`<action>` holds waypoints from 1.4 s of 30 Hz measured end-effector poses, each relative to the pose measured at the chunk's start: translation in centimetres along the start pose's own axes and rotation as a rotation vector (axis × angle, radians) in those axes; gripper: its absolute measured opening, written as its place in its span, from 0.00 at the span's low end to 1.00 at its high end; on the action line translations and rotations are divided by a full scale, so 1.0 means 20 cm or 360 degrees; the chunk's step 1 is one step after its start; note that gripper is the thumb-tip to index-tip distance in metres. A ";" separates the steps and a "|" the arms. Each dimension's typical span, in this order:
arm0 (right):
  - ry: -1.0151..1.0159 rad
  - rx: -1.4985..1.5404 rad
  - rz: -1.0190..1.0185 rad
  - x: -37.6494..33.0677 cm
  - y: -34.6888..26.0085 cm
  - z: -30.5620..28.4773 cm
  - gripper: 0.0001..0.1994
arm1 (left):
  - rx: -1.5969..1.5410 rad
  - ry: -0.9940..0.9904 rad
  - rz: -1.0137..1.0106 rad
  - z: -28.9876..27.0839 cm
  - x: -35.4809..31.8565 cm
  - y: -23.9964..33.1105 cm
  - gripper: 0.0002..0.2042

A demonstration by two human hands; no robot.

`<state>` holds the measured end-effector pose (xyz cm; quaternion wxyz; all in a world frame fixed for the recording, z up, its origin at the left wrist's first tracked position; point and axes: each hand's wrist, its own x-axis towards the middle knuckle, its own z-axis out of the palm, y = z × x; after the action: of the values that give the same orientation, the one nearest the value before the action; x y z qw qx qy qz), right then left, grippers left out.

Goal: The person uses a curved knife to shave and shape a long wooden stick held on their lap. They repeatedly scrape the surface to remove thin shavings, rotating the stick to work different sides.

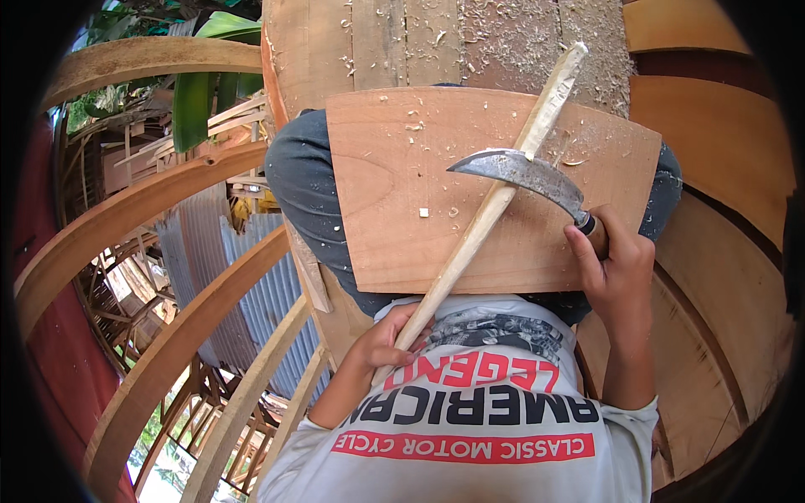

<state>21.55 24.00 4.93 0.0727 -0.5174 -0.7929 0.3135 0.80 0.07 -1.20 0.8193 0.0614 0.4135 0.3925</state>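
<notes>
A long pale wooden stick [474, 235] runs slantwise from near my belly up across a wooden board [394, 193] on my lap. My left hand [401, 334] is closed round the stick's lower end. In my right hand [619, 267] is the dark handle of a sickle-shaped curved knife [537, 178]. Its grey blade lies across the stick's upper half, with the tip pointing left. Above the blade the stick looks whiter and freshly shaved, with ragged facets. A few shavings and a small pale chip [424, 213] lie on the board.
Beyond the board, the plank floor [377, 42] is strewn with wood shavings [545, 38], thickest at the right. Curved wooden slats [168, 197] form a railing on the left, with corrugated metal sheets [268, 293] below. Broad wooden panels [704, 277] curve along the right.
</notes>
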 end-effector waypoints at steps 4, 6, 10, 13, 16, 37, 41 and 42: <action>-0.0245 0.0842 -0.0105 -0.03 0.06 0.05 0.13 | -0.0061 -0.0030 -0.0099 -0.02 -0.02 -0.01 0.33; -0.0897 0.1714 0.0560 -0.01 0.04 -0.07 0.11 | -0.0118 -0.0021 -0.0054 -0.02 -0.01 -0.02 0.34; -0.0942 0.1920 0.0746 -0.03 0.08 -0.06 0.09 | -0.0162 -0.0018 -0.0052 -0.02 -0.01 -0.02 0.33; -0.0298 0.1090 0.0235 -0.08 0.07 0.03 0.12 | -0.0135 -0.0031 -0.0033 -0.02 0.00 -0.02 0.33; -0.0022 0.0626 -0.0158 -0.08 0.07 0.05 0.14 | -0.0130 -0.0022 -0.0056 -0.01 -0.01 -0.01 0.33; -0.1082 0.2000 0.0802 -0.06 0.10 -0.06 0.09 | -0.0154 -0.0002 -0.0063 -0.03 -0.02 -0.04 0.35; -0.0581 0.1599 0.0640 -0.08 0.07 0.01 0.09 | -0.0215 0.0068 -0.0055 0.01 -0.01 0.00 0.34; -0.0356 0.1268 0.0363 -0.12 0.07 0.06 0.11 | -0.0224 0.0069 -0.0063 0.02 0.00 0.01 0.34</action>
<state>23.21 21.83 3.58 0.1453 -0.4961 -0.5507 0.6554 0.99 0.19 -0.81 0.8199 -0.0130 0.4038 0.4056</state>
